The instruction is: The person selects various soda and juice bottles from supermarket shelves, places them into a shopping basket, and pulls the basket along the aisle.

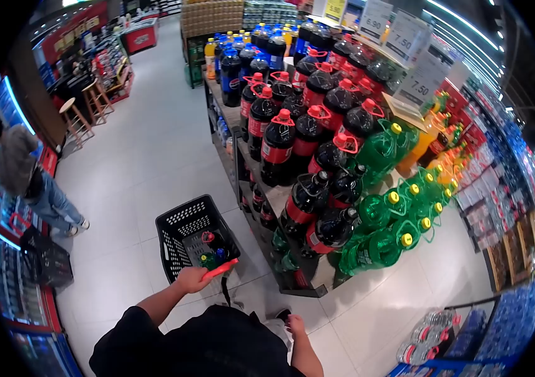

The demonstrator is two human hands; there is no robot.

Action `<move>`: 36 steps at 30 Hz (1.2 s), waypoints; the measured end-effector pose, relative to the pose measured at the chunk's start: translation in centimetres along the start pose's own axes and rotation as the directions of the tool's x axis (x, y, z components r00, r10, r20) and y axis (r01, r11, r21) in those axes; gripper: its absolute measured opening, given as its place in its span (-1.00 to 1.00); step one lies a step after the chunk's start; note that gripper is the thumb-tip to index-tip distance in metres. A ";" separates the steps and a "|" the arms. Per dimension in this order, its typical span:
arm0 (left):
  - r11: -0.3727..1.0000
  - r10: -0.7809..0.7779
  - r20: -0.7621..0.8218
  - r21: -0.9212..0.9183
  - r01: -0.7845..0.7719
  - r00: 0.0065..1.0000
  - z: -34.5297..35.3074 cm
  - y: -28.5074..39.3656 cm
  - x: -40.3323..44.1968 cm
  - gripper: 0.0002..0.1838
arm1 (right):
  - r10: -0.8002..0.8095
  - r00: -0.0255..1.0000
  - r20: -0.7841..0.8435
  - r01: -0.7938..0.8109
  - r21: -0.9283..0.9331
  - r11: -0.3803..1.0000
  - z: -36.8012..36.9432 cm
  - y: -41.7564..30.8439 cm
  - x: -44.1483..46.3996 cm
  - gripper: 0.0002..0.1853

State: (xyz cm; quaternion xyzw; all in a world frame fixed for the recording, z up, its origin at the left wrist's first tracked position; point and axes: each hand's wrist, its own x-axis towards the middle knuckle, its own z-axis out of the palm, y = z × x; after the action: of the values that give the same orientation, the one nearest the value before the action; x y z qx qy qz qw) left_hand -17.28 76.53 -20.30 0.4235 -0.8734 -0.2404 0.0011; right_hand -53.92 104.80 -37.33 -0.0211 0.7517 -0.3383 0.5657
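"Where's the black basket (pixel 186 220)?"

"At twelve o'clock from the left hand (pixel 192 280), which is clamped on its red handle (pixel 220 269); small bottles (pixel 216 242) inside sit at one o'clock."

"And the right hand (pixel 295 324)?"

"I can't tell if its fingers are apart or together. Dark bottles (pixel 306 200) stand at its twelve o'clock."

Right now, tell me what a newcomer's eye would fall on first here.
Probably the massed red-capped dark bottles at the centre, then the yellow-capped green bottles to their right. Lower, left of centre, the left hand grips the red handle of a black basket.
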 end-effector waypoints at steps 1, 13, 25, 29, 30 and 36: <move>0.998 0.000 -0.019 0.055 0.001 1.000 -0.2 0.7 -0.1 -0.52 | -0.045 0.994 0.097 0.052 -0.069 0.996 0.6 -0.8 2.0 -0.81; 0.483 -0.830 -0.369 -0.103 0.870 0.417 2.6 7.4 0.8 -0.48 | -0.242 0.734 0.635 0.647 -0.547 0.531 -12.5 3.1 8.1 -0.60; 0.666 -0.653 -0.567 -0.114 0.737 0.502 2.1 4.9 0.5 -0.65 | 0.033 0.621 0.783 0.767 -0.615 0.182 -13.7 -4.9 5.1 -0.56; 0.758 -0.552 -0.626 -0.101 0.644 0.551 0.9 3.1 0.5 -0.69 | -0.260 0.744 0.615 0.668 -0.686 0.289 -3.8 -4.7 6.7 -0.53; 0.774 -0.562 -0.598 -0.137 0.618 0.571 0.1 3.0 0.2 -0.70 | -0.269 0.685 0.677 0.729 -0.639 0.247 -1.9 -4.5 8.2 -0.52; 0.844 -0.503 -0.509 -0.114 0.525 0.698 -1.8 -1.2 0.1 -0.65 | -0.544 0.609 0.578 0.793 -0.446 0.415 19.9 -17.9 1.7 -0.25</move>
State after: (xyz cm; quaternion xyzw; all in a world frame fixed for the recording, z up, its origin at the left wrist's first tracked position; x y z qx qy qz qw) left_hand -16.05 75.09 -19.20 0.6987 -0.6911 -0.0897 0.1615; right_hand -43.65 80.67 -31.80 -0.5840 0.6318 -0.2359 0.4518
